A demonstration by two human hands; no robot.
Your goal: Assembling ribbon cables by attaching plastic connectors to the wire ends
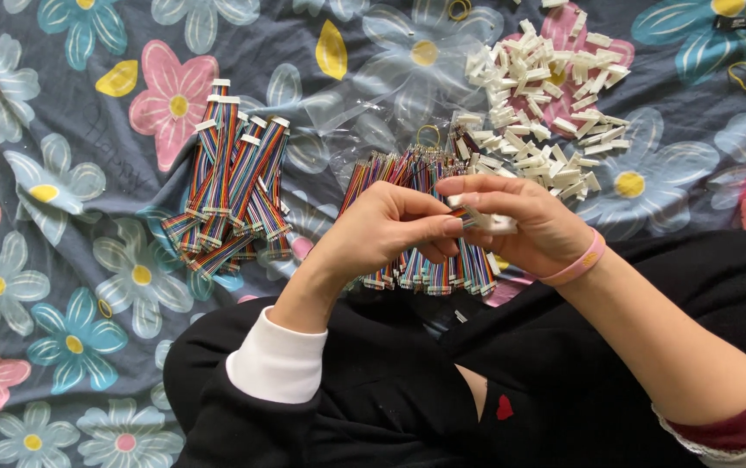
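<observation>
Black sleeves and a white cuff lie nearest the camera. Both hands meet above the lap, close together. Left hand [386, 230] and right hand [529, 227] pinch between their fingertips one small white connector [496, 224] with a short rainbow ribbon cable [464, 214] at it. Just under the hands lies a loose pile of such cables [416, 173] on the flowered cloth [61, 286]. Another cable bundle [230, 186] lies to the left, white connectors [546, 104] behind.

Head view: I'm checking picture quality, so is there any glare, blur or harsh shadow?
Head view: soft, even light, no hard shadows; mild sheen on the clear plastic bag; both hands and the white connector pile look sharp, with no obvious motion blur.
</observation>
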